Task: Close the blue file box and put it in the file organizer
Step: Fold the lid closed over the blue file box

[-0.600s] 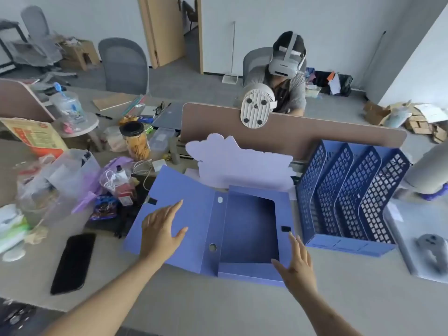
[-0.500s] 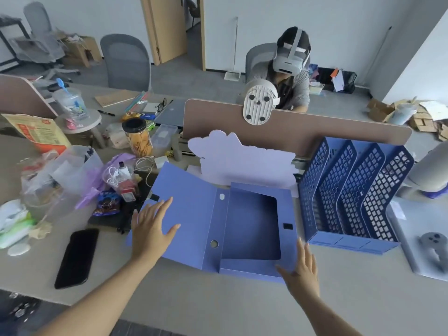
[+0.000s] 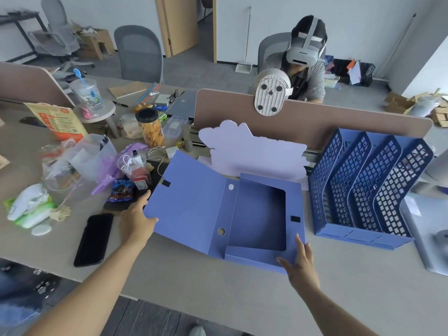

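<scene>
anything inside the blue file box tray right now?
The file box tray looks empty: bare blue floor. Its near strip is hidden by the folded-in front flap, so that part cannot be checked. The right hand rests on the near right corner.

I see the blue file box [image 3: 194,202] as matt, faintly grained plastic sheet or card. The file organizer [image 3: 368,190] beside it looks like hard moulded blue plastic with perforated grid walls. The surface [image 3: 218,282] reads smooth, matt beige laminate; the phone [image 3: 93,238] is glossy black.
</scene>
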A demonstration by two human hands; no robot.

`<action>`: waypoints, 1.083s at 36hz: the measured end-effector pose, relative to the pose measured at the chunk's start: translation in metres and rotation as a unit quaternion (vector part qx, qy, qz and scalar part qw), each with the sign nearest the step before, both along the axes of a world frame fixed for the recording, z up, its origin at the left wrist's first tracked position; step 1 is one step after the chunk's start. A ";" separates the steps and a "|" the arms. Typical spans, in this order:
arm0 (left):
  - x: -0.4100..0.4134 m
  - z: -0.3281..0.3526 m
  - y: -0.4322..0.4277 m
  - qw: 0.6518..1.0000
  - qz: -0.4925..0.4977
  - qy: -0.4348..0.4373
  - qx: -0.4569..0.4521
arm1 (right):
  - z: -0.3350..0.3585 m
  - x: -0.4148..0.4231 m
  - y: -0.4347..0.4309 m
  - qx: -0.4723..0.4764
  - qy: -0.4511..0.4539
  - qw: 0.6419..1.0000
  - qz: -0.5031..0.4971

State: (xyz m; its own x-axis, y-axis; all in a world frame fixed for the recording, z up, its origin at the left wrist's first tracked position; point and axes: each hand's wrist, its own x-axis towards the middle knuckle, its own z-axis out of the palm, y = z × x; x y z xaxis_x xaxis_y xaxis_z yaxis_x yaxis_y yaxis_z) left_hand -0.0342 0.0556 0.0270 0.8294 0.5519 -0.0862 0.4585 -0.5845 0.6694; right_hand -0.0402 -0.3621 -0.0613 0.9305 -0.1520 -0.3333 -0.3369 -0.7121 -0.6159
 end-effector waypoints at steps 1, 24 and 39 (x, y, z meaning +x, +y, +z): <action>-0.001 0.001 0.001 1.000 0.000 -0.012 -0.011 | 0.000 0.000 0.000 -0.001 -0.001 1.000 0.001; -0.013 0.036 -0.030 0.979 -0.105 -0.073 -0.159 | 0.000 0.000 0.003 0.000 0.011 1.000 -0.004; 0.002 0.035 -0.147 0.918 -0.320 -0.060 -0.227 | -0.011 0.001 -0.024 0.135 0.042 0.990 -0.008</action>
State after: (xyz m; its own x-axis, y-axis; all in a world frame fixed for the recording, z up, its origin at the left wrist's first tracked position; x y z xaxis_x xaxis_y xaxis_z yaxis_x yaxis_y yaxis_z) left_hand -0.0325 -0.0914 0.0618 0.9899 -0.1216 -0.0730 0.0251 -0.3566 0.9339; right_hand -0.0389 -0.3863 -0.0723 0.8961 -0.0612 -0.4396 -0.4048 -0.5192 -0.7528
